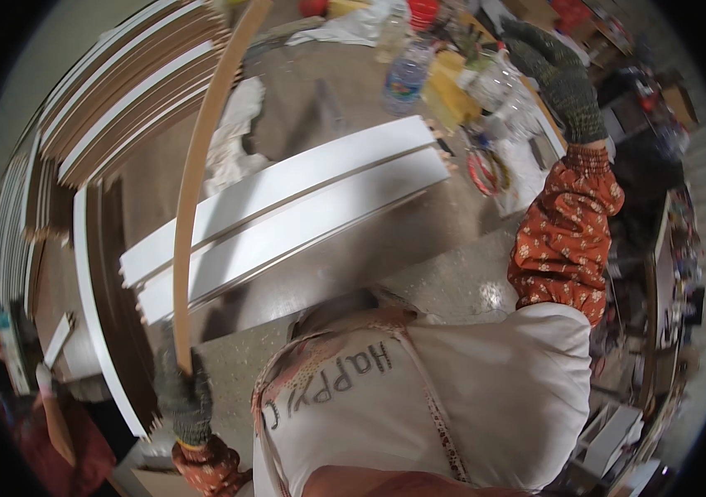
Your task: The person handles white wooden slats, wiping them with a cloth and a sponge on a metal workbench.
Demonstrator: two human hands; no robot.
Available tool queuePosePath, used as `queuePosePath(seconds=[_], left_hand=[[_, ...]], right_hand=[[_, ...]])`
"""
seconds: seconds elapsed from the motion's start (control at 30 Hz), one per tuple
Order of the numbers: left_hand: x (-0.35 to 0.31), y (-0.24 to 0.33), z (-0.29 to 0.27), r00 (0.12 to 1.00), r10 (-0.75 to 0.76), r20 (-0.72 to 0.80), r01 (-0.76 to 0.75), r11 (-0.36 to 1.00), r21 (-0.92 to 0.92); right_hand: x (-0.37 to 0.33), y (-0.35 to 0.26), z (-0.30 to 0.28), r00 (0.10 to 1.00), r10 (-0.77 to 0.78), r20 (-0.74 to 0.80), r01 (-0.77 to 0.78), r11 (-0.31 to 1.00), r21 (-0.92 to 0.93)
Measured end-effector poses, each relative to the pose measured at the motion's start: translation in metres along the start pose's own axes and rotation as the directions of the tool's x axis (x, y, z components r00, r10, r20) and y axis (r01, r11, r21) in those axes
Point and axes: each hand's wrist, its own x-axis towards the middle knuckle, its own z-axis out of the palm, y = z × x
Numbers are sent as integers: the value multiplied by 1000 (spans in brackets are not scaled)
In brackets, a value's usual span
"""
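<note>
White apron [494,389], head view. Grasped by near end in left hand [185,404]: brown strip [189,203], passing over white boards [311,182]. Right hand [558,79]: near clear plastic [519,108], finger hold unclear. Apparent step: strip handling; next, probably needing steady left grip.

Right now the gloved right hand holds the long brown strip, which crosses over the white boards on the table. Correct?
Wrong hand: it's the gloved left hand that holds the long brown strip, as the head view shows. The strip does cross over the white boards on the table.
</note>
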Motion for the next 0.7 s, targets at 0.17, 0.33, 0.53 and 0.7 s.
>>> queuePosePath(seconds=[0.17, 0.33, 0.53, 0.7], left_hand=[[47, -7, 15, 996, 46, 76, -75, 899, 432], [56, -36, 2, 977, 80, 196, -174, 833, 526], [91, -66, 4, 973, 117, 199, -218, 750, 625], [120, -38, 37, 954, 222, 199, -298, 743, 599]], right_hand=[[-82, 98, 66, 838, 545, 27, -544, 838, -49], [-134, 118, 75, 591, 802, 81, -798, 597, -89], [-140, 140, 97, 726, 674, -138, -662, 629, -407], [-130, 164, 116, 758, 639, 133, -462, 669, -582]])
